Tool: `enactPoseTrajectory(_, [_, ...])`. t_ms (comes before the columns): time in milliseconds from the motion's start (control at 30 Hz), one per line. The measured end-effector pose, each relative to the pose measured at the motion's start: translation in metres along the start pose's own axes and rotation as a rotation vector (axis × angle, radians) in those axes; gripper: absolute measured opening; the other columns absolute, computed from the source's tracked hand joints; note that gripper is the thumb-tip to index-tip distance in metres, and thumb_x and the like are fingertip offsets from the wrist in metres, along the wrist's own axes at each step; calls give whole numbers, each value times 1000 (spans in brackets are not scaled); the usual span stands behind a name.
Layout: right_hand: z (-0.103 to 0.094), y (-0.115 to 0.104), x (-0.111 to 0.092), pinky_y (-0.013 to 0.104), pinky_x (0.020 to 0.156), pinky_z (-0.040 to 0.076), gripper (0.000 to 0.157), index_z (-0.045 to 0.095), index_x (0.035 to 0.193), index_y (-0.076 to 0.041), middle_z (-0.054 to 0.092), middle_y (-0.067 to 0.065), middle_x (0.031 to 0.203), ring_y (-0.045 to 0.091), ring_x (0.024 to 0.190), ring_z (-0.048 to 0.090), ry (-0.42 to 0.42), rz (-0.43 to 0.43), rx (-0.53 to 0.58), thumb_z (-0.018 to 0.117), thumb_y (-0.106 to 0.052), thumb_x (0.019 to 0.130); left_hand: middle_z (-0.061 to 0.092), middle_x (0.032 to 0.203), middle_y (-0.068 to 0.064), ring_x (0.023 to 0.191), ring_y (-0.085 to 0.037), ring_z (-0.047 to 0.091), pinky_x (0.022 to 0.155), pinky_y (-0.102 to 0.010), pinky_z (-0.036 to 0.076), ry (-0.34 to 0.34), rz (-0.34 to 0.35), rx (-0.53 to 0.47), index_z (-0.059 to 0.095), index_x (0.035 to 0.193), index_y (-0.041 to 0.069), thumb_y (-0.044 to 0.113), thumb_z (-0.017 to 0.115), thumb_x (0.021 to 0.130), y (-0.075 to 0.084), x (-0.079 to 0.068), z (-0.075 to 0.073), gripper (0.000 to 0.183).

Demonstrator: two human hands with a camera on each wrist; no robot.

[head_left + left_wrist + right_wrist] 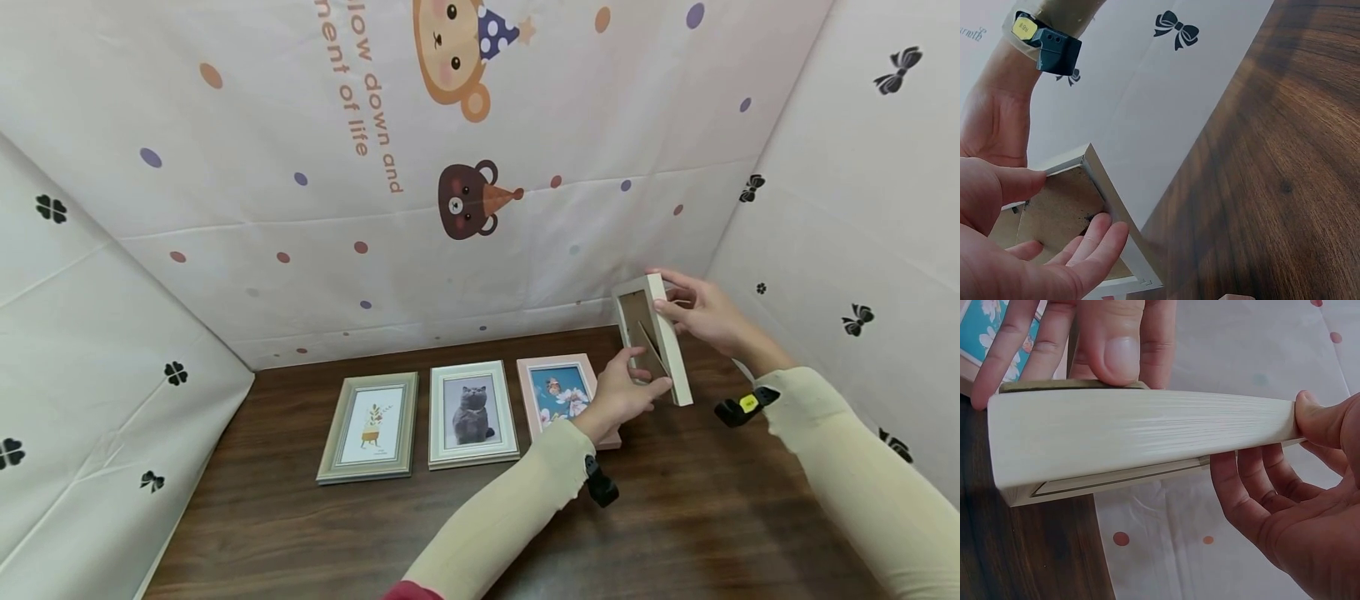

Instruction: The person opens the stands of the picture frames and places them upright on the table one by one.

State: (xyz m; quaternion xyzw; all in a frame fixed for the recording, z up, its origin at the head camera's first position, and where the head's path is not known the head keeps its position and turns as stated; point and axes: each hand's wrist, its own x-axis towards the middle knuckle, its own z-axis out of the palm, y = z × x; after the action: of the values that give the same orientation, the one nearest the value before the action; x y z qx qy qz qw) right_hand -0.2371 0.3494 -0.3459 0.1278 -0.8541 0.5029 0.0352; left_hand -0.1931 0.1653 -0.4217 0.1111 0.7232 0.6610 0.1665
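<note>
My right hand (708,312) grips a cream picture frame (1141,434) by its upper end, the thumb on one side and the fingers spread along the other. The frame is held tilted over the right part of the table, with its brown backing toward me. Its stand leg (651,350) angles out from the back. My left hand (622,390) is at the lower part of the back, with thumb and fingers around the stand. In the left wrist view, the left fingers (1107,244) lie close over the brown backing (1063,203). The frame's picture is hidden.
Three framed pictures lie in a row on the dark wood table (247,517): a beige frame with a plant print (375,425), a white frame with a grey cat (472,414), and a pink frame with flowers (562,392). Printed cloth walls (300,283) enclose the table.
</note>
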Motion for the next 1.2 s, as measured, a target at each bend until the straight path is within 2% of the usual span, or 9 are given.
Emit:
enactPoseTrajectory(133, [1, 0, 0, 35, 68, 62, 59, 36, 160, -11, 56, 26, 116, 10, 91, 65, -6, 0, 8, 58, -12, 106, 67, 110, -7, 70, -13, 68, 71, -37, 62, 3, -2, 7, 54, 144, 21, 18, 78, 93, 0, 0, 0, 56])
enactPoseTrajectory(300, [0, 0, -1, 34, 68, 62, 58, 38, 159, -12, 58, 20, 113, 11, 90, 65, -1, 11, 9, 59, -13, 105, 67, 111, -7, 71, -14, 69, 65, -30, 59, -2, -3, 11, 55, 144, 22, 19, 78, 94, 0, -2, 0, 55])
enactPoseTrajectory(467, [-3, -1, -2, 33, 69, 61, 58, 37, 160, -12, 58, 19, 113, 12, 90, 65, -7, 17, 10, 58, -14, 106, 67, 113, -8, 77, -26, 73, 65, -30, 60, -29, 25, 12, 54, 145, 20, 20, 77, 95, 0, -3, -5, 55])
enactPoseTrajectory(533, [-4, -2, -2, 32, 68, 61, 58, 36, 160, -12, 57, 19, 114, 13, 89, 65, -14, 18, 9, 58, -14, 106, 67, 113, -8, 77, -26, 73, 65, -30, 60, -41, 41, 15, 54, 146, 19, 20, 76, 95, -1, -3, -8, 55])
enactPoseTrajectory(733, [-7, -1, -2, 33, 68, 61, 59, 36, 160, -14, 58, 15, 111, 14, 87, 65, -22, 30, 24, 59, -14, 106, 69, 108, -2, 78, -19, 73, 71, -36, 62, -85, 56, -19, 55, 145, 16, 16, 75, 95, -5, -1, -15, 54])
enactPoseTrajectory(867, [-10, 2, -4, 33, 69, 62, 60, 35, 161, -15, 57, 18, 112, 14, 87, 66, -31, 19, 3, 58, -15, 106, 72, 106, 0, 82, -24, 75, 70, -36, 62, -99, 66, -31, 57, 143, 15, 15, 74, 95, -7, -1, -20, 51])
enactPoseTrajectory(1000, [-14, 5, -4, 34, 69, 61, 59, 36, 161, -18, 55, 22, 117, 14, 89, 65, -30, 19, -7, 58, -17, 106, 73, 108, 1, 83, -24, 74, 69, -34, 62, -97, 80, -34, 60, 142, 15, 15, 72, 96, -9, 0, -24, 47])
enactPoseTrajectory(1200, [-17, 4, -5, 35, 71, 62, 59, 35, 161, -16, 54, 25, 120, 13, 92, 65, -27, 27, -17, 57, -16, 107, 74, 103, 1, 87, -28, 73, 75, -45, 62, -94, 118, -88, 62, 139, 13, 14, 70, 97, -15, 4, -31, 43])
